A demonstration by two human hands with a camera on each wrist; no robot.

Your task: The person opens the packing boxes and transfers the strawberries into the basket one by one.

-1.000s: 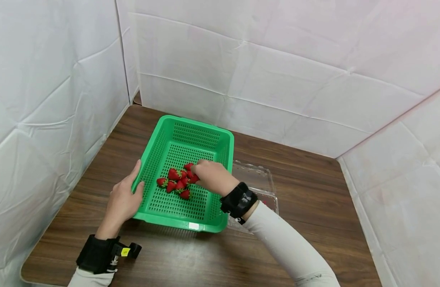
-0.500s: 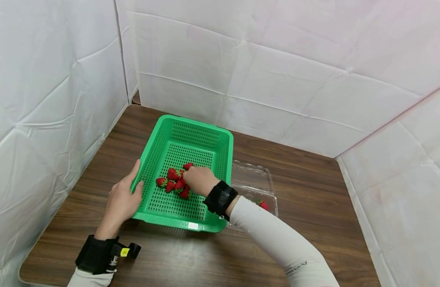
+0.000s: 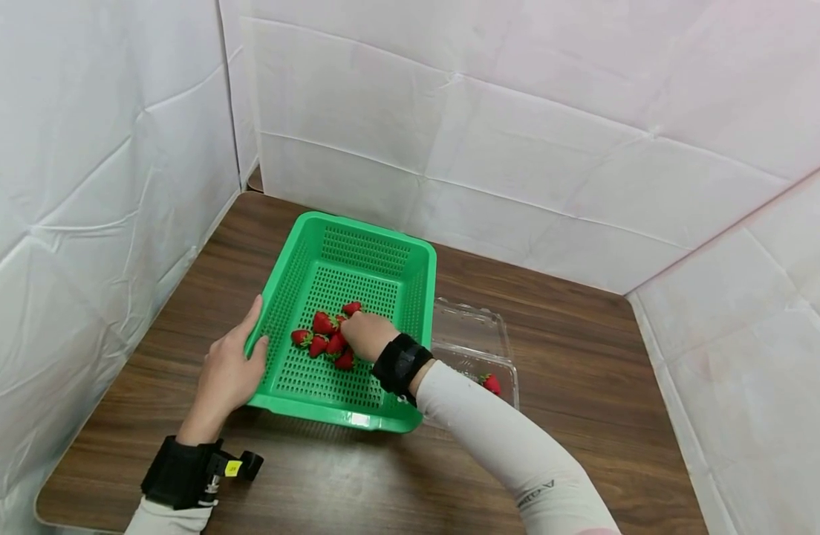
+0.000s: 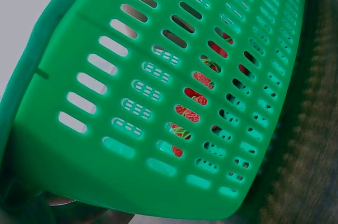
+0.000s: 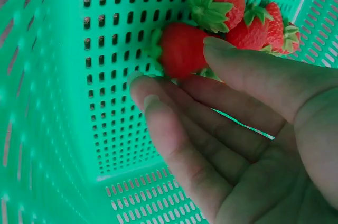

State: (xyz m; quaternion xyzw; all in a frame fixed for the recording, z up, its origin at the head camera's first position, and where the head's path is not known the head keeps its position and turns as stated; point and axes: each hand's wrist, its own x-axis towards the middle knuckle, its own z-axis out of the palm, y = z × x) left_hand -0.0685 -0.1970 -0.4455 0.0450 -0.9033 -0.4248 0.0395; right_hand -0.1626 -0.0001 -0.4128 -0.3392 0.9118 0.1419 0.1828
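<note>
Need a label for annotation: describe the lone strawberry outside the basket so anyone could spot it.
On the brown wooden table, a clear plastic clamshell box sits beside the green slotted plastic basket. The lone red strawberry lies in that box, near the white sleeve; every other strawberry is clustered inside the basket.

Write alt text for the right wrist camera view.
A right hand reaches into a green perforated basket, its thumb touching a red strawberry. More strawberries cluster just behind it on the basket floor.
</note>
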